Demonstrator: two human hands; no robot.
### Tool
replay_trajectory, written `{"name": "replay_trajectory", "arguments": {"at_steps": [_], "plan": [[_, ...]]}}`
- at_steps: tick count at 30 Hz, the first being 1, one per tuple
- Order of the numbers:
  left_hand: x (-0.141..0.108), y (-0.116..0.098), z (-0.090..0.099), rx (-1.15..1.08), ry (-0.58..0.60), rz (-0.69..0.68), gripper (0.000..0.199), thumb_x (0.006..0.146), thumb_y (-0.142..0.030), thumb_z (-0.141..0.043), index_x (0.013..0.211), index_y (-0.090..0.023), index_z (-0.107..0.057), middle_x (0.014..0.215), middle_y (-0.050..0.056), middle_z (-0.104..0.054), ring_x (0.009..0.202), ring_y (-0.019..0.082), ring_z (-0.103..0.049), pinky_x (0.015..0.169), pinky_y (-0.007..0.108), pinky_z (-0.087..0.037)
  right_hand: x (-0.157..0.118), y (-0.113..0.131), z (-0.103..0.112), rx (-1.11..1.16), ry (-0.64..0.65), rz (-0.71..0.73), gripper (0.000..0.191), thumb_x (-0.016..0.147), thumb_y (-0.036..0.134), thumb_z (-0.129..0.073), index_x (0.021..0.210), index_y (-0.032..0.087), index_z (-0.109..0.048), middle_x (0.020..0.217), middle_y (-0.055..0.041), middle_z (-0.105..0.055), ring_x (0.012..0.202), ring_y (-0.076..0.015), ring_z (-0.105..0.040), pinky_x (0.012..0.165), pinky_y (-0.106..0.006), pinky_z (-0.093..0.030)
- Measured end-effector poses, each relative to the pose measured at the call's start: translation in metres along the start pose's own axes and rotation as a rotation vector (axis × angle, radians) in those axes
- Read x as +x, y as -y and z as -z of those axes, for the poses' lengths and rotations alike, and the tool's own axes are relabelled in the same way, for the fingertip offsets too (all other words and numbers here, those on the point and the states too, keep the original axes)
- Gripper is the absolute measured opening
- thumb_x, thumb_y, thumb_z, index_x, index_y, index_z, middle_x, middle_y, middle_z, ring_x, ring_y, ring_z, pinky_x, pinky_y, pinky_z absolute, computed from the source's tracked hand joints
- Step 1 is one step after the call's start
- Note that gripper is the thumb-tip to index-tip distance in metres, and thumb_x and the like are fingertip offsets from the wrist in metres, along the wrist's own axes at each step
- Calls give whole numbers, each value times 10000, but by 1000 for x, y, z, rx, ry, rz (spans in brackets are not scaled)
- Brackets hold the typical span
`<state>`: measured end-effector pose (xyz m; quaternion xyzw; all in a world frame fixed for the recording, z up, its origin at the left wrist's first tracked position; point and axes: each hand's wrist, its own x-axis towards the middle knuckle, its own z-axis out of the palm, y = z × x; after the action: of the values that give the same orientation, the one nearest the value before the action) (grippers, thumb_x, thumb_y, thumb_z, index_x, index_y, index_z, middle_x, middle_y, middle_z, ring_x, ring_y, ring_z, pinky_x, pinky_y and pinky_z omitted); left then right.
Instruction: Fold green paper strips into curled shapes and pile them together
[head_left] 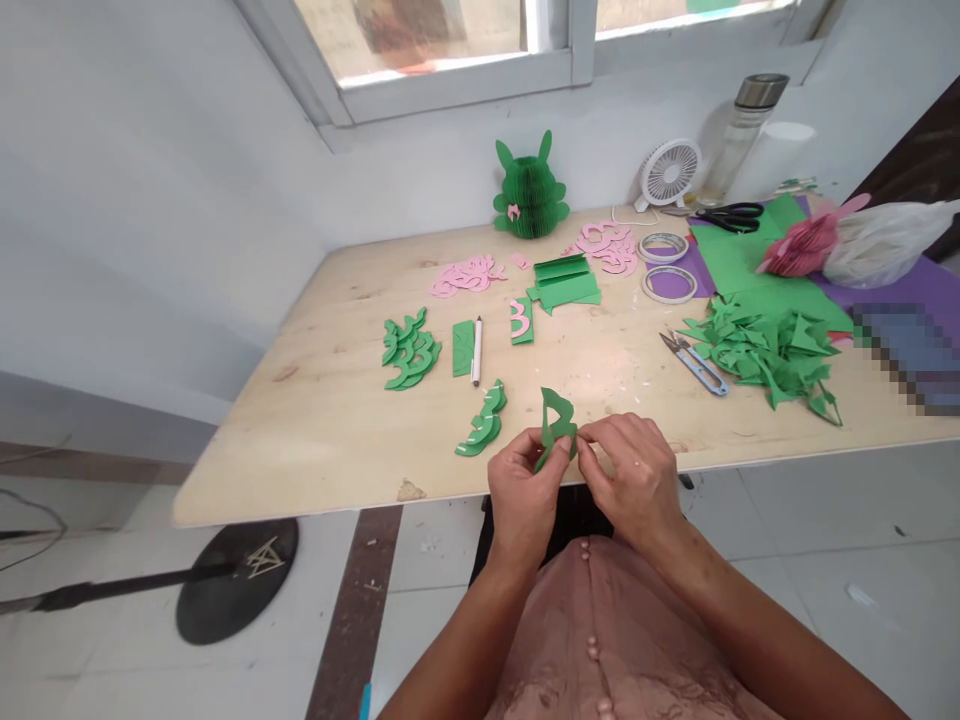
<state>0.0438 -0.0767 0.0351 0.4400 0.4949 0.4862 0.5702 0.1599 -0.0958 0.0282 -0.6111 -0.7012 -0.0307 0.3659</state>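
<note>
At the table's front edge, my left hand (527,485) pinches a green paper cutout (557,415) with an opening in its middle. My right hand (632,470) has its thumb and index finger pressed together at the cutout's right side. To the left lie scalloped green strips (484,420) with small white marks. Beyond them are a green paper rectangle (463,348), a white pen (477,352) and a green piece with a pink curved shape (520,320) on it. Blue-handled snips (694,363) lie to the right, beside a heap of green scraps (765,350).
On the wooden table (337,440) are green cutouts (410,350), pink cutouts (466,275), folded green paper (564,283) and tape rolls (669,285). Behind stand a green paper figure (532,190), a fan (670,175) and a bottle (739,140). Black scissors (731,217) lie back right.
</note>
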Motion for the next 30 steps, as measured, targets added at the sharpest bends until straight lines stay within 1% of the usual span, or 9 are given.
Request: {"name": "replay_trajectory", "arguments": {"at_steps": [7,13,17,20,25,30], "plan": [[1,1,0,44,4,-36,79,710,-236,-658,741,-166,-677,723,-9,-669,718,142,-586,725,237,-451,0,1,0,-18,14,6,136,857,180,-503,748,193,-583,687,-32,-627,708,-181,-547,654,-321,-347],[0,4,1,54,-2,-56,57,721,-229,-652,725,-173,-663,713,-16,-668,713,135,-587,714,228,-453,1,2,-2,-6,21,-42,142,842,168,-507,715,189,-567,680,-28,-618,695,-178,-535,660,-319,-353],[0,3,1,53,5,-53,67,726,-230,-650,756,-172,-667,736,-9,-676,729,141,-594,727,236,-458,0,1,-2,44,39,-56,109,847,187,-521,756,190,-580,712,-22,-631,710,-174,-539,668,-313,-357],[1,2,1,79,0,-60,68,726,-226,-648,742,-164,-667,732,-3,-679,723,147,-599,718,239,-459,0,0,-2,56,36,-60,94,846,194,-528,770,191,-583,721,-21,-635,710,-172,-540,670,-311,-358],[1,3,1,103,18,-72,61,733,-214,-639,750,-165,-671,737,-7,-679,733,143,-602,726,232,-453,0,2,-3,12,23,-59,113,826,173,-526,721,189,-567,692,-26,-622,695,-178,-531,666,-312,-356],[0,6,1,58,-9,-60,70,711,-215,-661,740,-155,-679,713,-5,-676,708,140,-594,706,237,-453,1,5,-5,42,8,-107,130,802,157,-516,678,187,-544,679,-30,-612,684,-178,-524,669,-308,-366]]}}
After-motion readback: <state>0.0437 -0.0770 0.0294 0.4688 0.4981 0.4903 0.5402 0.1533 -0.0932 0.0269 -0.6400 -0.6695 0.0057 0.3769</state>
